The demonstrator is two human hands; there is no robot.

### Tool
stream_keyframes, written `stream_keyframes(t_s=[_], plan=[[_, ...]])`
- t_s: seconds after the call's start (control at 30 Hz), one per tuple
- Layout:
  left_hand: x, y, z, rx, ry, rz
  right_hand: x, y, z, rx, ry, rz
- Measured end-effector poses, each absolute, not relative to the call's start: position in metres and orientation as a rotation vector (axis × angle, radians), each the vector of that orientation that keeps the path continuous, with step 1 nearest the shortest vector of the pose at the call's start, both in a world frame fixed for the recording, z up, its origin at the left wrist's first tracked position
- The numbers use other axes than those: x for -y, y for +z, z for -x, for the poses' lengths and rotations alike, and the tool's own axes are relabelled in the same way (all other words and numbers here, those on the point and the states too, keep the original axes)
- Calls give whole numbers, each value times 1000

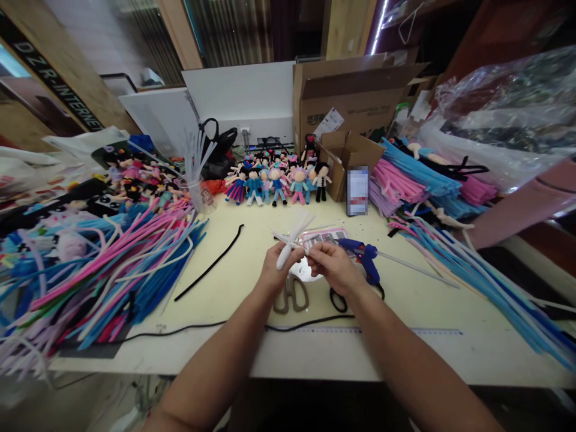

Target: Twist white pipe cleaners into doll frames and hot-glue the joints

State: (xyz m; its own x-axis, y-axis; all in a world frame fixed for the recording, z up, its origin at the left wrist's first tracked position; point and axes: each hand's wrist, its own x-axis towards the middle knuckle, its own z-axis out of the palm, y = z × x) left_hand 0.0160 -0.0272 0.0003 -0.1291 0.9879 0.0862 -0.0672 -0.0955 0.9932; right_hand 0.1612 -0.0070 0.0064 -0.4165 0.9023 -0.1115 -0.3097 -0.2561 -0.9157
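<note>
My left hand (275, 264) is closed around a bundle of white pipe cleaners (294, 235), whose loose ends fan out upward above the fingers. A rounded white loop sticks out below, over the left thumb. My right hand (332, 263) pinches a thin white end at the bundle's side, its fingertips close to the left ones. Just under the hands lie grey-handled scissors (291, 297), blades hidden. Right of them is a blue glue gun (365, 258) with a clear glue stick in its back. Black scissor handles (338, 300) show partly beneath the right forearm.
A black pipe cleaner (209, 264) lies on the table's left. A ruler (405, 330) and a black cord (189, 327) run along the front. Pipe cleaner heaps (148, 270) flank both sides. Small dolls (276, 180), a phone (358, 191) and a cardboard box (351, 102) stand behind.
</note>
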Motion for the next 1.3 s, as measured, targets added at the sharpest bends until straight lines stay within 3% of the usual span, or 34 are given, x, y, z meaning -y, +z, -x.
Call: stream_keyframes(t_s=[0.33, 0.4, 0.57, 0.67, 0.83, 1.1, 1.3], plan=[[26, 3, -15, -1100, 1367, -1136, 6, 5, -162, 1242, 1829, 904], [23, 5, -12, -1061, 1334, -1099, 8, 5, -164, 1391, 1626, 1014], [18, 10, 4, -973, 1084, -1138, 11, 13, -173, 1674, 635, 1077], [20, 13, 9, -927, 893, -1264, 7, 14, -177, 1774, 375, 1040], [23, 14, 9, -918, 745, -1359, 1, 10, -176, 1962, 724, 1100], [10, 0, 10, -1057, 1097, -1095, 7, 10, -161, 1493, 1462, 1098], [8, -5, 11, -1029, 1125, -1051, 8, 2, -155, 1285, 1663, 1086]])
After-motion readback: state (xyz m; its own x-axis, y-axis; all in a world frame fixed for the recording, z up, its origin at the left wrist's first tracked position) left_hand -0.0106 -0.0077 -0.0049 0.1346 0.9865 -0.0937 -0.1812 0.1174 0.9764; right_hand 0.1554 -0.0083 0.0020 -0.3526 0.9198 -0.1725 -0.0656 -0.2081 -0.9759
